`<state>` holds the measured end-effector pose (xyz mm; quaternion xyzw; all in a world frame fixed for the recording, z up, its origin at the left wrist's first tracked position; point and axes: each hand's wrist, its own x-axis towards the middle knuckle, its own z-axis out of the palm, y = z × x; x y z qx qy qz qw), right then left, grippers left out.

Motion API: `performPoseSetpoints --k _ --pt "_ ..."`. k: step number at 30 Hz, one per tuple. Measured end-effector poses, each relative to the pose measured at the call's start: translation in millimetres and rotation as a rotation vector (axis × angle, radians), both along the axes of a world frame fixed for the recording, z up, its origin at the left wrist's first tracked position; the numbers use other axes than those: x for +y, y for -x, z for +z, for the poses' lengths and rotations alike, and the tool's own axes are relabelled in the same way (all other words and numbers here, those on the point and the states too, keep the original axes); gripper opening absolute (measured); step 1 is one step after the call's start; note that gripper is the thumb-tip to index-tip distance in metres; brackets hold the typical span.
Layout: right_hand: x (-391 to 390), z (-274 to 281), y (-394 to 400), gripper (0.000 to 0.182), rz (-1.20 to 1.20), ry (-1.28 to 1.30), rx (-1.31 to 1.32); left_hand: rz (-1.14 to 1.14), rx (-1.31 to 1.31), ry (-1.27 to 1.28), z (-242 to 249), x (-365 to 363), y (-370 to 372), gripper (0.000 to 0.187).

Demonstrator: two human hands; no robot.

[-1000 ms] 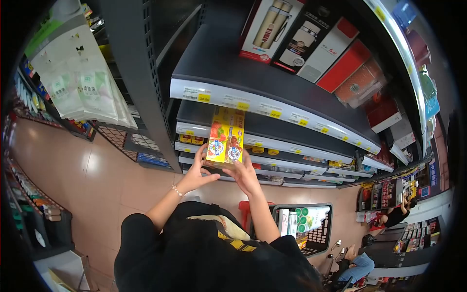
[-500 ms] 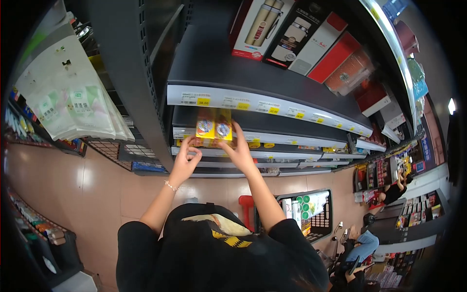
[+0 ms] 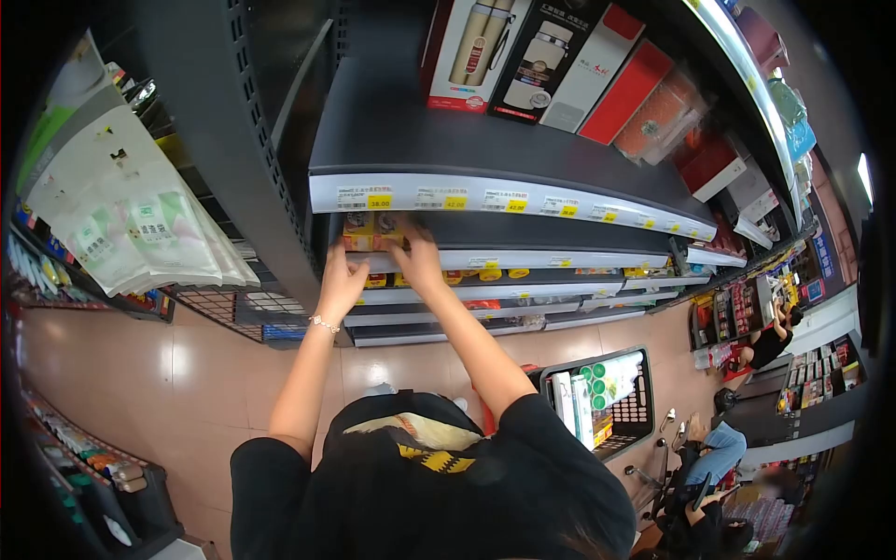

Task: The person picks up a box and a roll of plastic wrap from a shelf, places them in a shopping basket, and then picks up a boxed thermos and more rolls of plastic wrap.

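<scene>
A pair of small yellow-and-red boxes (image 3: 372, 233) sits side by side at the left end of the second shelf, in the shade of the shelf above. My left hand (image 3: 342, 282), with a bracelet on its wrist, holds their left side, its thumb at the front. Against their right side, my right hand (image 3: 419, 261) grips with its fingers reaching into the shelf. The backs of the boxes are hidden under the upper shelf, and their print is too dark to read.
Boxed vacuum flasks (image 3: 481, 56) stand on the upper shelf behind a price rail (image 3: 509, 202). White packaged bags (image 3: 140, 215) hang at left beyond a dark upright post (image 3: 224, 121). A black shopping basket (image 3: 635, 425) with goods is at right. Other people (image 3: 714, 453) are farther right.
Both hands have moved the boxes left and deeper in, from in front of the shelves to the second shelf's left end. The view has shifted slightly.
</scene>
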<state>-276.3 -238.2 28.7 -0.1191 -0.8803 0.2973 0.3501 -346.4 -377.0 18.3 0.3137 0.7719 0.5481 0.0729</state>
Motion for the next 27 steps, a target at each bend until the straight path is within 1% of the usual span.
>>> performPoseSetpoints --k 3,5,6,9,12,15,19,24,27 --pt "-4.1 -4.5 3.1 0.042 -0.047 0.038 0.013 -0.024 0.015 0.023 -4.5 -0.8 2.0 0.059" --pt "-2.4 -5.9 4.4 0.040 -0.022 0.010 0.055 -0.015 0.010 0.067 -9.1 -1.8 6.0 0.058" --pt "-2.0 -5.1 3.8 0.040 -0.014 0.039 0.034 -0.020 0.008 0.079 -8.4 -2.5 6.1 0.061" --pt "-1.0 0.0 1.6 0.042 0.013 0.076 0.017 -0.058 -0.059 0.013 -5.5 -2.2 2.6 0.063" --pt "1.9 -1.8 -2.7 0.044 0.042 0.062 -0.016 -0.037 -0.100 0.013 -7.9 -0.4 0.2 0.064" --pt "2.4 0.0 -0.3 0.045 0.051 0.073 -0.045 -0.014 -0.005 -0.043 -16.5 1.7 1.6 0.065" --pt "1.2 -2.2 -0.6 0.045 0.029 0.089 -0.101 -0.030 -0.043 -0.034 -13.7 2.3 -1.1 0.067" --pt "2.1 -5.8 -4.1 0.044 0.053 0.083 -0.052 -0.065 -0.118 -0.039 -1.0 -3.0 -11.7 0.068" --pt "-0.3 -8.9 1.8 0.044 0.029 0.071 -0.050 -0.059 -0.059 0.001 -15.4 -2.5 -1.1 0.067"
